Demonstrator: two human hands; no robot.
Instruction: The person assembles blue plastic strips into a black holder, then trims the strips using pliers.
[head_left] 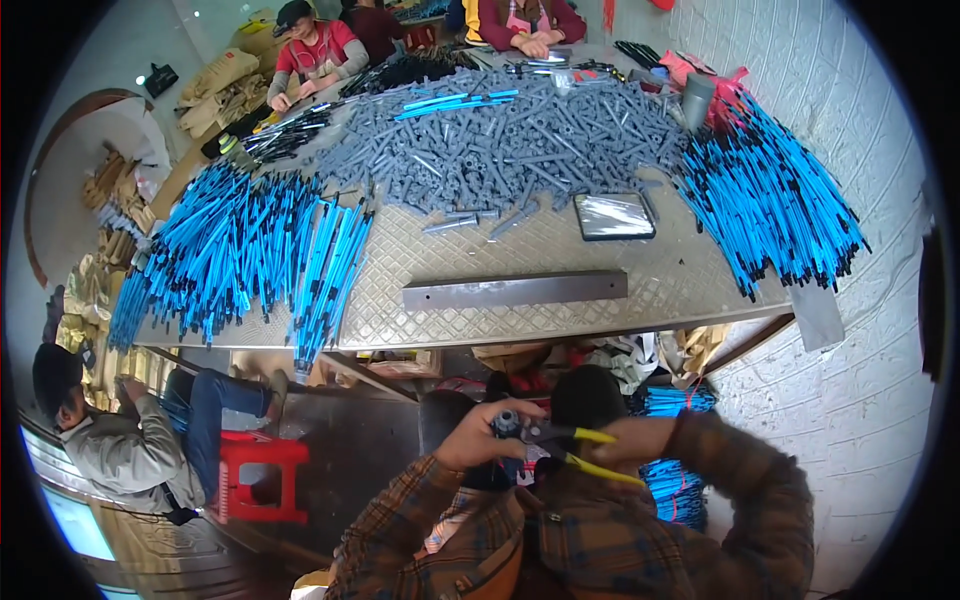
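Grey part (506,421), round-ended, pinched by left hand (472,436); yellow-handled pliers (556,437), clasped by right hand (642,442); dark bar (515,290) on table (395,262).

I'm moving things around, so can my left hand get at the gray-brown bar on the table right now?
Probably not freely: your left hand is holding a gray fitting by the pliers. Otherwise, the bar looks uncovered, near the front edge of the table.

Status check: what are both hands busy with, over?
Left hand: holding grey round-ended part. Right hand: on yellow-handled pliers, head beside the part; contact unclear. Dark bar on the table, clear of both hands.
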